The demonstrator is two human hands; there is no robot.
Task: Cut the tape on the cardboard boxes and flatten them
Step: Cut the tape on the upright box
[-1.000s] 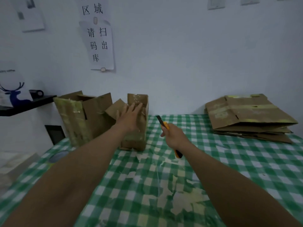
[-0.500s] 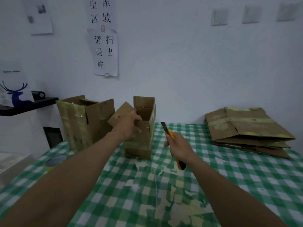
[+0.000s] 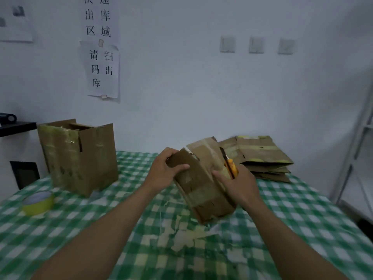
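Observation:
A small taped cardboard box (image 3: 203,184) is tilted toward me over the middle of the green checked table (image 3: 292,219). My left hand (image 3: 163,172) grips its upper left flap, thumb across the front. My right hand (image 3: 238,182) holds an orange utility knife (image 3: 230,165) and presses against the box's right side; the dark blade points up beside the box. A larger box (image 3: 78,154) with yellowish tape stands upright at the back left, its top flaps up.
A stack of flattened boxes (image 3: 260,156) lies at the back right against the wall. A roll of yellow tape (image 3: 38,202) sits near the table's left edge. Torn tape scraps (image 3: 181,233) litter the cloth in front of me. A white metal frame (image 3: 359,138) stands at the right.
My left hand has lifted the small box away from the larger one, brought it toward me and tipped it over. My right hand with the knife has come up against its right side.

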